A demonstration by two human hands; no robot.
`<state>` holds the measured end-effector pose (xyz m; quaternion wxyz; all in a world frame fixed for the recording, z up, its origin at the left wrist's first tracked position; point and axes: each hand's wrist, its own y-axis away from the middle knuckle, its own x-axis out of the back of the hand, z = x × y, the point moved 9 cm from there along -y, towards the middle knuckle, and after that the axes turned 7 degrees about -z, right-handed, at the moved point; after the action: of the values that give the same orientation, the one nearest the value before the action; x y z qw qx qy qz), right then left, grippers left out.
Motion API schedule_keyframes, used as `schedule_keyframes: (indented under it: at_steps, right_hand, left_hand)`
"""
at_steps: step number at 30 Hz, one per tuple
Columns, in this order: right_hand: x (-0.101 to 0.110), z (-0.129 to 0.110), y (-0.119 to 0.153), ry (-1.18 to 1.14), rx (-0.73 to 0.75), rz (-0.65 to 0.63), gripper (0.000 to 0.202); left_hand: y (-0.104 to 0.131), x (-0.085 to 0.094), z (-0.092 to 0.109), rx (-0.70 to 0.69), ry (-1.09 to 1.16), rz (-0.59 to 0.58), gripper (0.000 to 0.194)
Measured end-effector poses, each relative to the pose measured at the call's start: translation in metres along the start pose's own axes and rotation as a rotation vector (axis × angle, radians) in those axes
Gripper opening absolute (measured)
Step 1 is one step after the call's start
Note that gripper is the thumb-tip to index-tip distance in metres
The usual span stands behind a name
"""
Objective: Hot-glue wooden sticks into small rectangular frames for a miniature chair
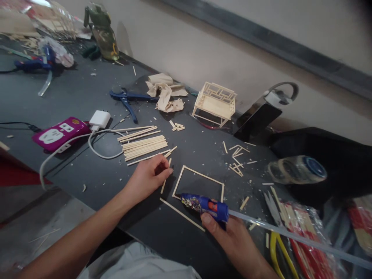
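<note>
Two bare hands over the dark bench's near edge: right hand (232,240) curled tight around a blue glue gun (203,205), nozzle at the thin wooden stick frame (199,182); left hand (148,176) loosely pinches a short wooden stick (165,181).

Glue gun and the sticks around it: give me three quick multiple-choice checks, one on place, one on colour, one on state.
1. Where does the glue gun's tip point?
A. at a corner of the stick frame
B. at the power strip
C. at the small wooden model

2. What colour is the power strip?
A. white
B. pink
C. green

3. What is the left hand doing?
A. resting flat, holding nothing
B. gripping the pliers
C. pinching a loose stick

Answers: 1 A, the nozzle meets the frame's near left corner. 2 B, its casing is bright pink. 3 C, its fingers close on a single stick beside the frame, while the right hand holds the gun.
</note>
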<state>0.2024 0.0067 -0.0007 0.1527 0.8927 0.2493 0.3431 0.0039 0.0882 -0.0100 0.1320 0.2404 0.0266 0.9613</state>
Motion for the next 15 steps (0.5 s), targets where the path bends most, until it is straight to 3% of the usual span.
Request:
schedule_keyframes:
  at_steps: [15]
  right_hand:
    - [0.0018,0.0000,-0.0040,-0.003,0.019,0.027,0.043]
  left_hand:
    - [-0.0003,-0.0016,0.0006,-0.013,-0.037,-0.009,0.012]
